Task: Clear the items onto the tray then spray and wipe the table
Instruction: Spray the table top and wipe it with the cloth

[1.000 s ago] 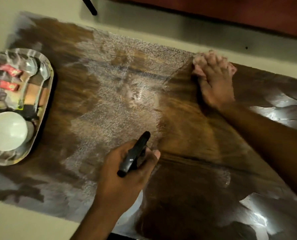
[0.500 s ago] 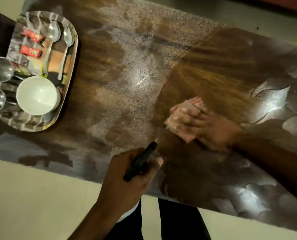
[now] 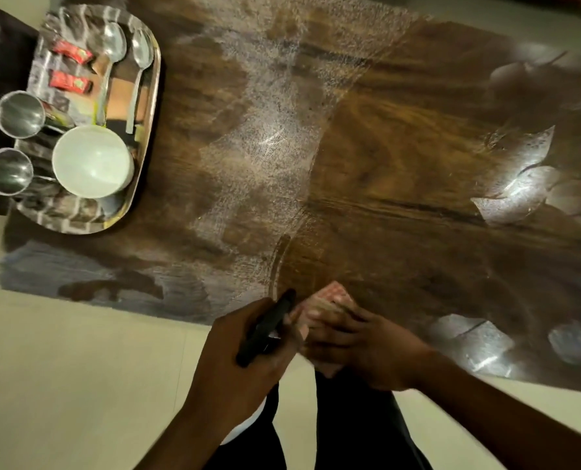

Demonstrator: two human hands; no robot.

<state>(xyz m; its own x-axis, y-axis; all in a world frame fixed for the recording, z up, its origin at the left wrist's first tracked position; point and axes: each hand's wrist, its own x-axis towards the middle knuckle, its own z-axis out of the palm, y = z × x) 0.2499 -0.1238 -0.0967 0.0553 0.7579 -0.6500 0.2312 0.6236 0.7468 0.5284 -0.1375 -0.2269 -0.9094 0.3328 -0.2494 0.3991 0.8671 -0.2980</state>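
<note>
Dark wood, glossy and streaked, makes up the table (image 3: 400, 157), and a pale film of fine spray droplets covers a broad patch of it from the far edge down through the middle. To the right of that patch the wood looks darker and bare, with bright reflections near the right end.

At the near edge the right hand (image 3: 367, 347) presses flat on a pinkish cloth (image 3: 333, 295), fingers spread over it, so that only the far corner of the cloth and a bit beneath the palm show. Just beside it, on the left, the left hand (image 3: 245, 361) is closed around a spray bottle (image 3: 265, 329); only its black head and trigger show above the fist, with a hint of pale body below the wrist. The two hands are almost touching.

Over at the far left end sits a steel tray (image 3: 146, 157), partly overhanging the table's left edge. On it lie two spoons (image 3: 126, 52) side by side, two red sachets (image 3: 70, 67), two steel cups (image 3: 14, 140) along the left rim, and a white bowl (image 3: 90, 162) at the near end. Cream floor shows beyond the near edge of the table, along with the person's dark trousers.
</note>
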